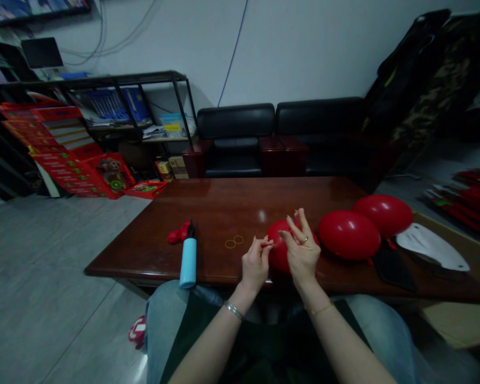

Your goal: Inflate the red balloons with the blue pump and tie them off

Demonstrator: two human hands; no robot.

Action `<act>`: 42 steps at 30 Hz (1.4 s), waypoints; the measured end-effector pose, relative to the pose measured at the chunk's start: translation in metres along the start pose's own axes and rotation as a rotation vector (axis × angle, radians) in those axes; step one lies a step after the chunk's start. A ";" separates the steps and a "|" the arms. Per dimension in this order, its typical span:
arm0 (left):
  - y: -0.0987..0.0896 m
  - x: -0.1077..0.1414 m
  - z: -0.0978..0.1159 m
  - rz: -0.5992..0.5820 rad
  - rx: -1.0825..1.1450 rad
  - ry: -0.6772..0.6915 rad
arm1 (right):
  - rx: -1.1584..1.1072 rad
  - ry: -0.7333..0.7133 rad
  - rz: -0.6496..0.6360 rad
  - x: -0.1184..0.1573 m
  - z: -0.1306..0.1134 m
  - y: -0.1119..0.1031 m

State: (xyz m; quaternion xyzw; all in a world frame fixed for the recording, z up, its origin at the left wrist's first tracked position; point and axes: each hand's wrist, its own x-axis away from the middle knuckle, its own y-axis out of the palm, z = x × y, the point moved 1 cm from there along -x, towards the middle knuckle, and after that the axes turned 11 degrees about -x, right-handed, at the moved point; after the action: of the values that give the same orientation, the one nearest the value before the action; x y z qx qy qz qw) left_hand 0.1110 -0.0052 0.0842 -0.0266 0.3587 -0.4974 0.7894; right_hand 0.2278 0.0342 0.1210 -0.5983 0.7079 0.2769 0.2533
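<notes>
A red inflated balloon is right in front of me at the table's near edge, partly hidden behind my hands. With fingertips pinched together, my left hand is closed at the balloon's left side, apparently on its neck, which is too small to see clearly. My right hand, wearing a ring, is in front of the balloon with thumb and fingers apart; I see nothing held in it. Two thin yellow rings, like rubber bands, lie left of my hands. Farther left are a light blue cylinder with a black top and a red, limp-looking object.
Two more red balloons rest on the right of the brown table. Beside them are a black flat item, a white piece and a cardboard box. Black sofas stand behind; red boxes are stacked left.
</notes>
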 end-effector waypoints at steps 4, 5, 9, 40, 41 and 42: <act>-0.006 -0.005 0.000 -0.087 0.213 -0.212 | 0.173 -0.073 -0.379 -0.001 0.016 -0.019; -0.007 -0.006 0.001 -0.105 0.280 -0.236 | 0.233 -0.118 -0.450 0.000 0.019 -0.023; -0.008 -0.008 0.007 -0.182 0.378 -0.190 | 0.413 -0.262 -0.565 0.003 0.027 -0.029; -0.046 -0.039 -0.006 -0.260 -0.209 0.472 | 0.448 -0.247 -0.555 0.019 0.017 -0.014; -0.046 -0.038 -0.007 -0.257 -0.229 0.492 | 0.441 -0.240 -0.556 0.019 0.017 -0.014; -0.046 -0.038 -0.009 -0.255 -0.255 0.513 | 0.436 -0.235 -0.557 0.019 0.017 -0.014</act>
State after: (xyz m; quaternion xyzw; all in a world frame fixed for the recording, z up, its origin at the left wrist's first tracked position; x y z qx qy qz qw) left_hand 0.0612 0.0053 0.1168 -0.0438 0.5996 -0.5340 0.5945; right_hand 0.2392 0.0311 0.0945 -0.6642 0.5264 0.1067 0.5200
